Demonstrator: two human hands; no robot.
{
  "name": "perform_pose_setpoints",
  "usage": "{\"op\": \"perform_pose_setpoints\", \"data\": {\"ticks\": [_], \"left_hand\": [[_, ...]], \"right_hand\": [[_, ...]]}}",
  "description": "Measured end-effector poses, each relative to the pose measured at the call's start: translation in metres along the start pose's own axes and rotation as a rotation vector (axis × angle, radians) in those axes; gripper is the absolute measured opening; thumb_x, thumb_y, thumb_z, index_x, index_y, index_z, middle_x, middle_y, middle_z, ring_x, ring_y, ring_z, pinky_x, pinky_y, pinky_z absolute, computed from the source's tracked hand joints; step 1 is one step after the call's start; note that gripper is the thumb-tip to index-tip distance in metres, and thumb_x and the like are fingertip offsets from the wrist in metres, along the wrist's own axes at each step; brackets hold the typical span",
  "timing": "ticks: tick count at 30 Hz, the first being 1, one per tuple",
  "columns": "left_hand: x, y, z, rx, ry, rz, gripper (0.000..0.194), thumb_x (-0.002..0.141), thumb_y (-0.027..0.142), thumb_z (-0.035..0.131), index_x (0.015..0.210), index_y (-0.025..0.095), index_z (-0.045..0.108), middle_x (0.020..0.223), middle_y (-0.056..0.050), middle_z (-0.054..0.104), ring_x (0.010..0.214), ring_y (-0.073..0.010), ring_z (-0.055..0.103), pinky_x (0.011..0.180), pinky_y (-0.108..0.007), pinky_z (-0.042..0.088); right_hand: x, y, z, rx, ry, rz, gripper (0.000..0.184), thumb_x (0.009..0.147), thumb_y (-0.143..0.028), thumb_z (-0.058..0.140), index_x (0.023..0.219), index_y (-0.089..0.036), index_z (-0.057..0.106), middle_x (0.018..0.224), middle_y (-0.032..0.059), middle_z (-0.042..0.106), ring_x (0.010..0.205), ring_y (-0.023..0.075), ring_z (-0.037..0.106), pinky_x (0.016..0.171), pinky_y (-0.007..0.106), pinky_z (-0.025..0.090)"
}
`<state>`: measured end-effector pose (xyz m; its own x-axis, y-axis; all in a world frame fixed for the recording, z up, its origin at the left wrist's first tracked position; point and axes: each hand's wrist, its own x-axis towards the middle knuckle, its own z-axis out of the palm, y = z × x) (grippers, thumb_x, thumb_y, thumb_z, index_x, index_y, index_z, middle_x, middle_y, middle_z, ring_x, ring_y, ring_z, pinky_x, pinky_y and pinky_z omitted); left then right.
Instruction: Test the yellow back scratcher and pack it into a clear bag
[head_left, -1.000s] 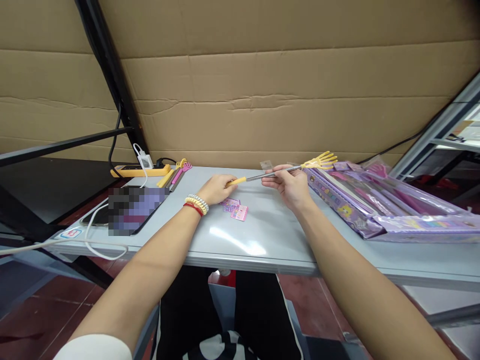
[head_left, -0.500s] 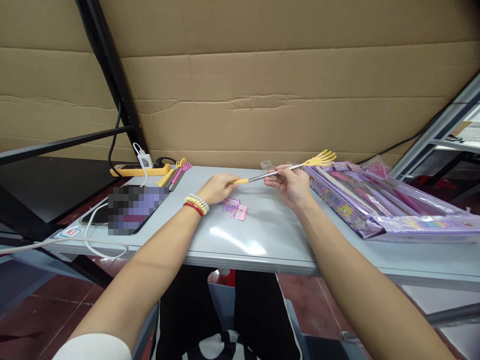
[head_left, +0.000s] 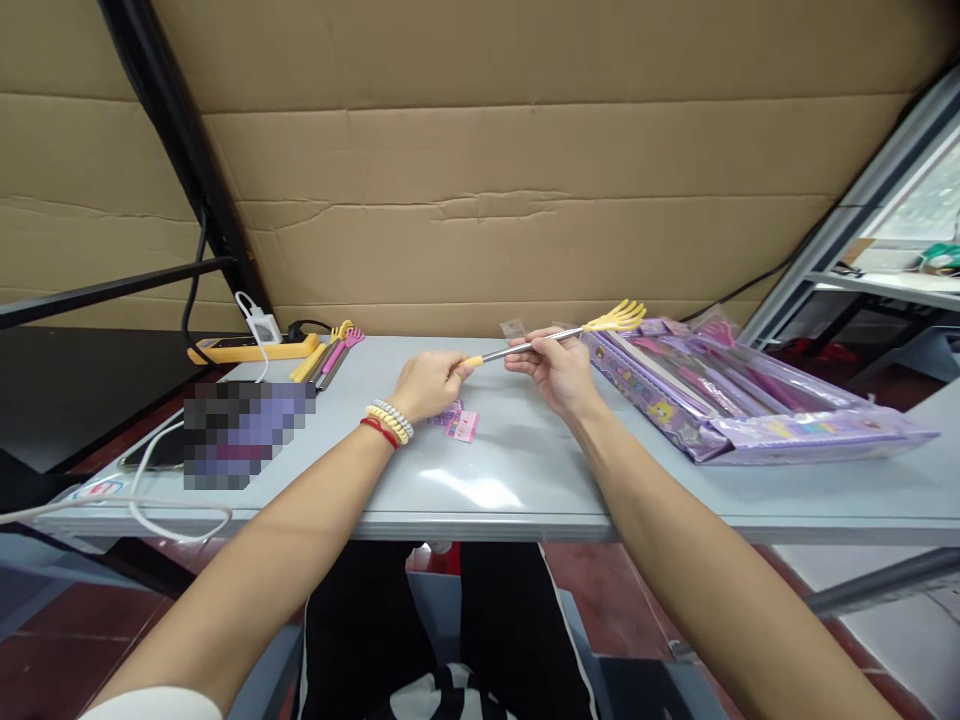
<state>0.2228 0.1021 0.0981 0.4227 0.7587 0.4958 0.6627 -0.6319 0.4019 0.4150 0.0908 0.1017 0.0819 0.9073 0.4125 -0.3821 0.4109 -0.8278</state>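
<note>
A yellow back scratcher with a hand-shaped head and a metal rod is held level above the table. My left hand is closed round its yellow handle. Near the head end, my right hand pinches the rod with thumb and fingers. Small pink and purple cards lie on the table beside my left hand, partly hidden by it. To the right of my right hand sits a purple display box with several back scratchers inside under clear plastic.
Several yellow and pink back scratchers lie at the back left, by a yellow power strip with a white charger. A blurred-out flat device and white cable are at left. Cardboard walls the back.
Both hands keep the same hold on the back scratcher. The whole view has shifted slightly, so the table's things appear farther left.
</note>
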Motion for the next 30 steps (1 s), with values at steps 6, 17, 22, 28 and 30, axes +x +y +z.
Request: {"op": "perform_pose_setpoints", "data": {"ticks": [6,17,22,28,30], "left_hand": [[0.000,0.009,0.004,0.026,-0.023,0.072,0.040,0.092,0.043,0.032,0.088,0.020,0.065,0.065,-0.002,0.059,0.056,-0.0137,0.045,0.055,-0.026,0.029],[-0.002,0.023,0.003,-0.009,-0.082,0.103,0.039,0.089,0.046,0.039,0.084,0.019,0.067,0.058,0.001,0.055,0.053,-0.0113,0.041,0.054,-0.026,0.026],[-0.002,0.043,0.011,-0.287,-0.220,-0.038,0.044,0.087,0.050,0.040,0.059,0.018,0.051,0.042,0.005,0.033,0.041,-0.0082,0.030,0.047,-0.025,0.020],[-0.006,0.053,0.015,-0.213,-0.167,-0.036,0.044,0.089,0.045,0.038,0.055,0.018,0.046,0.045,0.002,0.040,0.043,-0.0094,0.034,0.048,-0.026,0.023],[-0.011,0.058,0.016,-0.013,-0.065,0.045,0.040,0.091,0.038,0.035,0.061,0.018,0.052,0.053,-0.001,0.051,0.049,-0.0119,0.041,0.051,-0.028,0.024]], "right_hand": [[0.000,-0.004,0.004,0.032,-0.055,0.093,0.015,0.062,-0.019,0.065,0.074,-0.017,0.057,0.070,0.0016,0.070,0.058,0.0153,0.066,0.057,0.030,0.057],[0.001,-0.036,-0.018,0.654,0.219,-0.007,0.047,0.083,-0.043,0.041,0.048,-0.020,0.021,0.036,-0.0079,0.017,0.031,0.0065,0.016,0.033,0.021,0.024],[-0.002,-0.035,-0.008,0.684,0.235,0.012,0.047,0.087,-0.041,0.036,0.051,-0.021,0.013,0.040,-0.0090,0.006,0.034,0.0071,0.004,0.030,0.022,0.014],[-0.005,-0.026,0.008,0.705,0.221,0.077,0.040,0.086,-0.029,0.034,0.055,-0.021,0.011,0.043,-0.0095,0.003,0.035,0.0070,0.001,0.030,0.021,0.012],[-0.006,-0.023,0.011,0.724,0.257,0.084,0.038,0.085,-0.027,0.034,0.056,-0.021,0.010,0.043,-0.0093,0.003,0.035,0.0070,0.001,0.030,0.021,0.011]]}}
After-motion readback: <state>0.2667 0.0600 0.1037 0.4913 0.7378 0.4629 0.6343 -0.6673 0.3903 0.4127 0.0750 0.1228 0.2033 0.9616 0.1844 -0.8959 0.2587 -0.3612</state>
